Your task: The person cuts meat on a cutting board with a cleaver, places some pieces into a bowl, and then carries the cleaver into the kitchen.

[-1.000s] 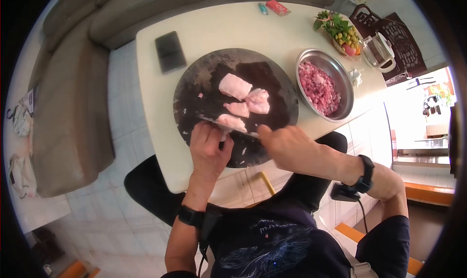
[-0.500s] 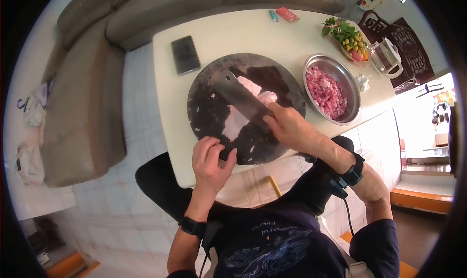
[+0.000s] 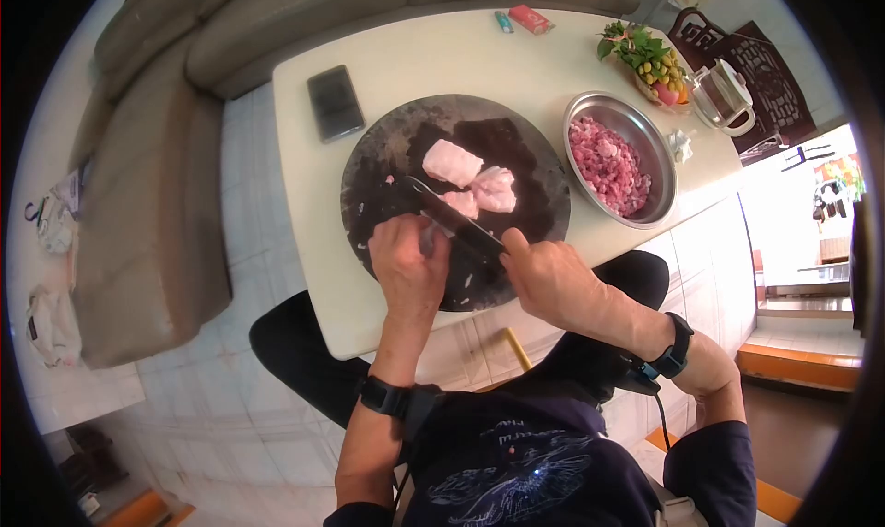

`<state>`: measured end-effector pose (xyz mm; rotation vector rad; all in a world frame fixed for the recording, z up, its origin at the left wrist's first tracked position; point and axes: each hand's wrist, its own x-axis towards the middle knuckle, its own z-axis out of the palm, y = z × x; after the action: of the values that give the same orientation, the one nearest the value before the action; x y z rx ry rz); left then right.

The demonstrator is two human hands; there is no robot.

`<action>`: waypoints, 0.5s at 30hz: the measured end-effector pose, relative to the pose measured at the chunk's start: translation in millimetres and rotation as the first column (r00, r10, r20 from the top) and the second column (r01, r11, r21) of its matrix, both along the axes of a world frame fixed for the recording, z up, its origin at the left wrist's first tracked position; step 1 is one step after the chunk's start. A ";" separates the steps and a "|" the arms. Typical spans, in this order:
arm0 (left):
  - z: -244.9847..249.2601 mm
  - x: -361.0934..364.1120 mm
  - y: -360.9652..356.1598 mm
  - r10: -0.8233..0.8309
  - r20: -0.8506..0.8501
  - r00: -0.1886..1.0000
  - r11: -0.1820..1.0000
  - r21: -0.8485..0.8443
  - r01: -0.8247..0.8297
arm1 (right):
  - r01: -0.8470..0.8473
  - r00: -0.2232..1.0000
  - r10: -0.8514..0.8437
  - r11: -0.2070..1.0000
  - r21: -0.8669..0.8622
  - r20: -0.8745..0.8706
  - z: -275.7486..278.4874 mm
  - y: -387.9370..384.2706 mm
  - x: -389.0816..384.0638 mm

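My right hand (image 3: 553, 278) is wrapped round the handle of a cleaver (image 3: 456, 223), whose blade is turned nearly edge-on and slants up and left over the round dark chopping board (image 3: 378, 140). Close beside the blade, the curled fingers of my left hand (image 3: 410, 260) press on a pale piece of meat, mostly hidden under them. Beyond the blade lie a thick pale pink chunk of meat (image 3: 452, 163), another chunk (image 3: 495, 189) to its right, and a smaller piece (image 3: 461, 204) partly behind the blade. Small scraps dot the board.
A steel bowl (image 3: 668, 181) of chopped pink meat stands right of the board. A phone (image 3: 335, 103) lies at the table's left. Leafy greens and fruit (image 3: 650, 61), a glass jug (image 3: 724, 94) and a red packet (image 3: 531, 20) sit toward the back. A sofa (image 3: 166, 186) borders the table.
The cleaver has turned from flat to nearly edge-on and moved down toward my left hand. My left hand has moved up and right onto the meat. More of the meat chunks shows.
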<state>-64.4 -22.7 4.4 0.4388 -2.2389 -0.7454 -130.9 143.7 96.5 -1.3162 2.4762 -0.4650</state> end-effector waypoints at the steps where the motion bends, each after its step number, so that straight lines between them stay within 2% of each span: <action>1: -0.5 -0.5 -0.1 0.004 -0.007 1.000 1.000 0.008 -0.004 | 0.001 1.000 -0.001 1.000 0.005 0.004 3.2 0.7 -1.1; 3: 1.6 1.7 -0.3 -0.012 0.004 1.000 1.000 0.017 0.012 | -0.039 0.997 0.034 0.997 0.069 0.070 12.0 2.1 -3.9; 7: 2.6 1.4 -3.3 -0.074 -0.026 0.997 0.996 0.043 0.075 | -0.038 0.991 0.031 0.998 0.054 0.130 4.2 -8.8 -17.0; 10: -2.5 1.3 -4.9 -0.094 0.011 0.996 0.994 0.050 0.093 | -0.050 0.997 0.050 0.999 -0.004 0.063 -16.1 -45.2 -16.2; 12: -1.4 0.5 -5.4 -0.074 -0.012 0.997 0.997 0.032 0.075 | -0.106 0.993 0.094 0.977 -0.186 -0.075 -29.5 -66.4 -19.8; 15: -4.2 2.5 -1.1 -0.071 -0.025 0.997 0.997 0.038 0.072 | -0.127 0.991 0.121 0.986 -0.107 -0.058 -19.7 -63.8 -18.2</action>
<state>-62.0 -23.9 0.2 0.3684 -2.2311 -0.8285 -149.0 79.8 76.8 -1.5336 2.4222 -0.5514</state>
